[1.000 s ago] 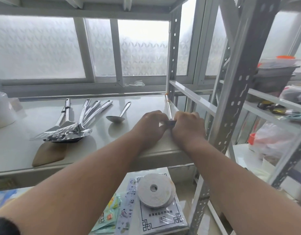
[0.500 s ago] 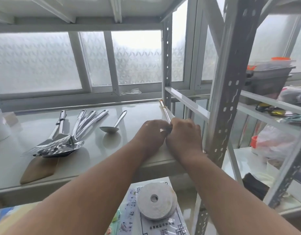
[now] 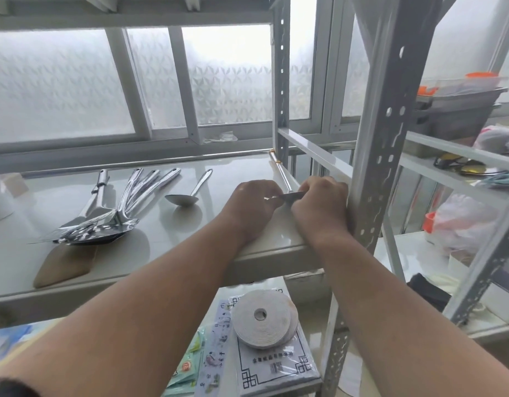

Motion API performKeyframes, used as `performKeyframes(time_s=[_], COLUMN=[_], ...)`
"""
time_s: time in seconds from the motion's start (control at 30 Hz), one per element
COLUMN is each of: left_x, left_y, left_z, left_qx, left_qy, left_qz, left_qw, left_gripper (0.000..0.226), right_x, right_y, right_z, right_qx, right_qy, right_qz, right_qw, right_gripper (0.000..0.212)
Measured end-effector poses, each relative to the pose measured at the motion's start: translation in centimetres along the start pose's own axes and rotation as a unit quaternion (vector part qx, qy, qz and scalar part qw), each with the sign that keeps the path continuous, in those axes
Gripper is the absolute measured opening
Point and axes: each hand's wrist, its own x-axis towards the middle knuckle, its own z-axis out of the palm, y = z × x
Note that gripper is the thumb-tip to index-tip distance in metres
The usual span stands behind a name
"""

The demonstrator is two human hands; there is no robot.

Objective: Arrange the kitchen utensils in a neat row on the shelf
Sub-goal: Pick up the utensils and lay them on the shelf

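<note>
Shelf [image 3: 190, 247] carries a fanned pile of steel utensils [image 3: 104, 222] at left, 1 ladle [image 3: 187, 193] mid-shelf. At right edge, left hand [image 3: 251, 206] and right hand [image 3: 319, 204] both pinch a spatula [image 3: 287, 186] head, handle pointing toward window

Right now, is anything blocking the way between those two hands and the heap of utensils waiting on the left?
Only the lone spoon lies on the shelf between the hands and the utensil pile. Both hands, left hand and right hand, pinch a long-handled utensil.
</note>
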Motion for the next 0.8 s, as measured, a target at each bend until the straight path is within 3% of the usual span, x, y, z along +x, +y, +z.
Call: performKeyframes(time_s=[0.17,0.4,0.57,0.67,0.8], left_x=[-0.1,-1.4,-3.9,-4.5,-5.0], left_y=[-0.1,-0.4,-3.1,-4.2,-5.0], left_z=[0.0,-1.8,-7.8,-12.3,-15.4], left_qx=[0.012,0.122,0.310,0.364,0.348], left_qy=[0.009,0.035,0.079,0.094,-0.005], left_qz=[0.011,0.073,0.168,0.097,-0.075], left_qw=[1.000,0.989,0.932,0.921,0.934], left_gripper=[0.010,0.029,0.027,0.040,0.043], right_x=[0.0,-1.0,-2.0,-2.5,-3.7], right_y=[-0.1,-1.2,-2.3,-3.3,-6.8], right_z=[0.4,1.0,0.9,1.5,3.9], right_qx=[-0.045,-0.127,-0.168,-0.160,-0.049], right_qy=[-0.021,-0.045,-0.028,-0.027,-0.112], right_qz=[-0.022,-0.102,-0.209,-0.280,-0.320], right_qw=[0.999,0.986,0.963,0.946,0.939], right_gripper=[0.025,0.045,0.056,0.054,0.046])
